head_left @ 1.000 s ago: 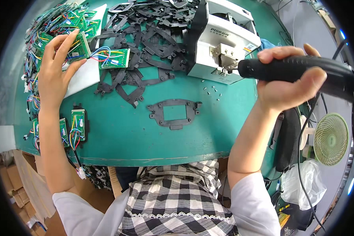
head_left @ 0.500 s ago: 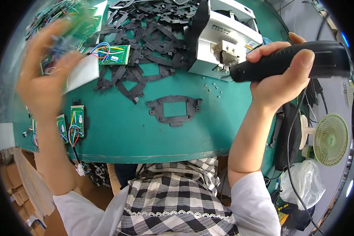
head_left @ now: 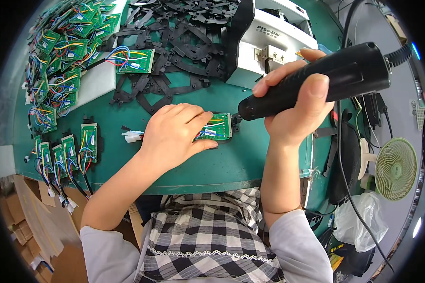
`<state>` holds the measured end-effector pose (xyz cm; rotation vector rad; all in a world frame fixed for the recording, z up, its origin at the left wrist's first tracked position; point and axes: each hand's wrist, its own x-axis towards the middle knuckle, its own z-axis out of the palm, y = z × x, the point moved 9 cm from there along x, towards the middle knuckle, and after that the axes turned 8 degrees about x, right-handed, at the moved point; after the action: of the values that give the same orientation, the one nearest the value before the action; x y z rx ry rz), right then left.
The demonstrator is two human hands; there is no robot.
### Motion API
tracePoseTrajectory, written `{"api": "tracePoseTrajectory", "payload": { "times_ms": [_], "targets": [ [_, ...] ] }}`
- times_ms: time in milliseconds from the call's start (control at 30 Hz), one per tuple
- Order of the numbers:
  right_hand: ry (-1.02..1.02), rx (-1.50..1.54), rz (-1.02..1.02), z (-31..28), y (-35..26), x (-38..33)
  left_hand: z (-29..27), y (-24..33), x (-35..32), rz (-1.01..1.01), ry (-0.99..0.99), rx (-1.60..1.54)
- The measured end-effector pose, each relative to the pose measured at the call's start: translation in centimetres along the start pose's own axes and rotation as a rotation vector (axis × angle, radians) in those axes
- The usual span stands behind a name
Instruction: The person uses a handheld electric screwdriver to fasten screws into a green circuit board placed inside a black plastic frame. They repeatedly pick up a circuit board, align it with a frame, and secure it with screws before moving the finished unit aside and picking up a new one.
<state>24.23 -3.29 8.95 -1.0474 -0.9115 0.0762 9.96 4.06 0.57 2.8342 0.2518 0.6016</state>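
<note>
Near the middle of the bench, my left hand grips a green circuit board by its edges, thumb on the near side and fingers on the far side. The board lies over a black plastic bracket, mostly hidden beneath it. A white connector on the board's wires sticks out left of that hand. Wrapped round a black corded electric screwdriver, my right hand tilts its nose down to the bracket's right end. The tip is too small to make out.
Loose black brackets pile up at the back. A white screw-feeding machine stands behind the screwdriver. Wired boards heap at the far left, with one board apart; several boards on brackets line the front left. A green fan stands right.
My left hand has come from the far-left heap to the middle, bringing a circuit board onto the bracket. My right hand has lowered the screwdriver leftward to the bracket's right end.
</note>
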Motion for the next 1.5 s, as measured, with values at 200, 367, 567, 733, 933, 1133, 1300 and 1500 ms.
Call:
{"api": "tracePoseTrajectory", "payload": {
  "times_ms": [200, 367, 567, 733, 933, 1133, 1300, 1500],
  "targets": [
    [-0.014, 0.015, -0.017, 1.1, 0.5, -0.3, 0.3, -0.3, -0.2, -0.032, -0.015, -0.030],
    [-0.013, 0.026, -0.002, 1.4, 0.6, -0.3, 0.4, -0.2, -0.3, -0.011, -0.027, -0.008],
    [-0.081, -0.043, -0.023, 2.1, 1.3, -0.9, 0.8, -0.4, -0.5, -0.041, -0.053, -0.016],
    [-0.170, -0.024, -0.028, 3.4, 1.2, -1.6, 0.6, -0.4, -0.5, -0.026, -0.026, -0.038],
    [-0.105, -0.078, -0.066, 2.1, 0.4, -0.8, 1.0, -0.6, -0.4, -0.035, -0.074, -0.051],
    [0.078, -0.212, -0.282, -2.5, -4.1, 4.9, -0.8, -0.3, -0.5, -0.051, -0.045, 0.046],
    [0.128, -0.188, -0.348, -2.7, -4.5, 5.9, -2.0, -1.9, -0.9, -0.137, -0.097, 0.148],
    [0.100, -0.234, -0.320, -1.7, -3.5, 5.6, -1.3, -2.3, -1.6, -0.170, -0.062, 0.088]
  ]
}}
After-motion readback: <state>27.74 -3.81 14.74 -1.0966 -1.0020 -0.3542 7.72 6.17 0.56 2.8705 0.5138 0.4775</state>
